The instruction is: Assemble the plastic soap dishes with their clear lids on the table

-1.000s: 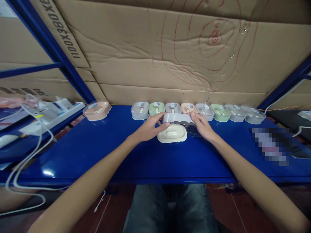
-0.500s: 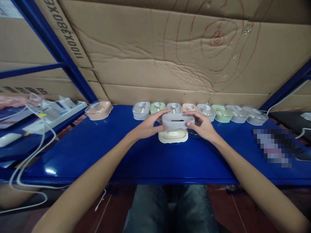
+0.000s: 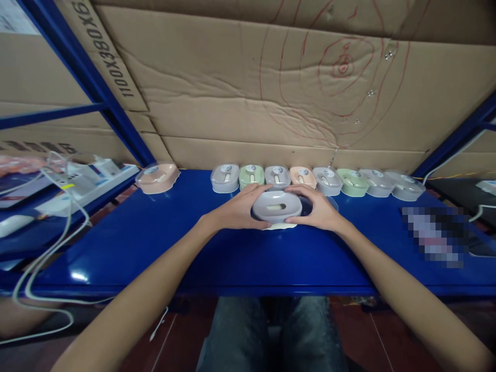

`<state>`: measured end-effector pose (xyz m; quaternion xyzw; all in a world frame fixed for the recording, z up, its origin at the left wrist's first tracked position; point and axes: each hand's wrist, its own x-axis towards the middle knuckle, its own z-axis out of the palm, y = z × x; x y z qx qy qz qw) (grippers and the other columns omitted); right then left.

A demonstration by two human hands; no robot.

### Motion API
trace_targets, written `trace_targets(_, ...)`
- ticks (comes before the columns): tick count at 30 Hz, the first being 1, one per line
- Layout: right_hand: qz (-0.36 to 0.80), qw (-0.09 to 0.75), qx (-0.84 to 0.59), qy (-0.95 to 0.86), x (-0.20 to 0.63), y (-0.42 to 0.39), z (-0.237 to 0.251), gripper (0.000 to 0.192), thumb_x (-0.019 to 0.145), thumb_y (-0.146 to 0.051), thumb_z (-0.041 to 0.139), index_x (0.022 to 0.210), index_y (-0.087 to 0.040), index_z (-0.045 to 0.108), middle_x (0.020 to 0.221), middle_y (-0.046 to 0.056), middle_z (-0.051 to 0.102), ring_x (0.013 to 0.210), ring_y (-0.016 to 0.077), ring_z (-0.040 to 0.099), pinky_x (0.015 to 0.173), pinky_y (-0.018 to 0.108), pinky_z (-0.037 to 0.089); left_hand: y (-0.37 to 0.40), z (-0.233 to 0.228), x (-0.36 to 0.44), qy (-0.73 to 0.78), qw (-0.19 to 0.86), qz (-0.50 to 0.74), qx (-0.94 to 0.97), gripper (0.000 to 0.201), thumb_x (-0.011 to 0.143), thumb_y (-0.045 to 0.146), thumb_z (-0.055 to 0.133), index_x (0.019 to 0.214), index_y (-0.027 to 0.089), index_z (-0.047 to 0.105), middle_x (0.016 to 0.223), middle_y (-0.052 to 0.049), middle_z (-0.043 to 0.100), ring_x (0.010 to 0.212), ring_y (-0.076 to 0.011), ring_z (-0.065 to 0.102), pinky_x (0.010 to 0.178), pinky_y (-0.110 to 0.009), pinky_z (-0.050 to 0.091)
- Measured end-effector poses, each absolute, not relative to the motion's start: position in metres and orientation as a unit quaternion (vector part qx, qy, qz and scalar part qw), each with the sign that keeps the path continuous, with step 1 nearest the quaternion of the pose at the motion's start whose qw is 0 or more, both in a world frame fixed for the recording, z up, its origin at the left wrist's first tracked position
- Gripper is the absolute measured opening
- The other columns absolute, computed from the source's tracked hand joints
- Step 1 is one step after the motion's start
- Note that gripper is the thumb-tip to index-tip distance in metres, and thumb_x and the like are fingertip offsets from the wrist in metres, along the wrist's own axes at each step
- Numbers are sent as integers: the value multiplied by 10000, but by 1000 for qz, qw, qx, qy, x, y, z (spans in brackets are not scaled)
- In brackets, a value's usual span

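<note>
The grey soap-dish tray (image 3: 276, 206) sits mid-desk over the cream base (image 3: 277, 226), my left hand (image 3: 239, 211) and right hand (image 3: 318, 211) clasping its ends; I'd press evenly so the rims seat. A row of finished dishes (image 3: 315, 179) lines the back edge, well apart; a clear lid (image 3: 310, 205) lies just beside my right fingers.

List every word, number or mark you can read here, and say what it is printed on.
"1100X380X6": printed on the cardboard flap by the blue post, cut off at the top edge.
Red circles and a scribble, not readable: drawn on the cardboard wall.
Round stickers on the boxes in the back row: too small to read.
</note>
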<state>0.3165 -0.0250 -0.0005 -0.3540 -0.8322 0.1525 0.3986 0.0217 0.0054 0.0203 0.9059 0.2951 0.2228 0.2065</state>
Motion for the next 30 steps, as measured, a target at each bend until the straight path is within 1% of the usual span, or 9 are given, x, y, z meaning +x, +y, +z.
trace_targets(3,141,387,-360,-837,316,-26,-1,749,762,-573,960,1394,-280,687,1407,136,726,1314,364,696,1150,610,546,6,19,23,289,206,217,909,1022,753,528,919,1642,336,451,1487,-144,597,1423,-446,534,1199,-664,443)
trace_targets(6,137,382,-361,-840,316,-26,-2,777,758,-572,958,1411,-262,673,1395,143,729,1289,365,706,1122,597,564,5,19,24,290,201,206,913,962,765,523,898,1612,324,488,1441,-135,620,1378,-433,553,1181,-654,454)
trace_targets(12,127,366,-368,-845,316,-24,-7,817,752,-591,949,1437,-256,656,1411,154,732,1325,385,691,1150,632,538,5,18,25,276,182,197,923,796,768,491,885,1498,355,600,1322,-94,672,1272,-412,593,1107,-625,508)
trace_targets(16,123,360,-366,-849,315,-24,-8,830,752,-603,950,1439,-243,654,1416,159,735,1320,386,698,1147,623,544,7,14,24,287,187,196,919,823,755,513,891,1503,327,599,1289,-104,651,1224,-404,613,1076,-612,531)
trace_targets(22,112,339,-371,-857,316,-23,-8,832,750,-618,949,1441,-265,648,1400,142,745,1293,394,712,1109,613,569,6,13,24,291,186,176,922,820,776,518,878,1500,270,582,1301,-118,613,1263,-397,589,1114,-582,510)
trace_targets(25,109,327,-369,-863,316,-23,-9,825,764,-619,942,1447,-269,640,1396,136,744,1283,390,716,1091,592,585,6,12,24,295,188,173,921,848,770,515,883,1519,276,563,1297,-113,610,1284,-401,577,1120,-575,500)
trace_targets(30,107,312,-370,-868,316,-23,-10,821,775,-628,933,1450,-265,638,1382,130,745,1272,383,716,1082,577,592,7,9,24,289,182,176,923,864,768,543,881,1531,302,556,1284,-108,610,1279,-410,571,1104,-597,504)
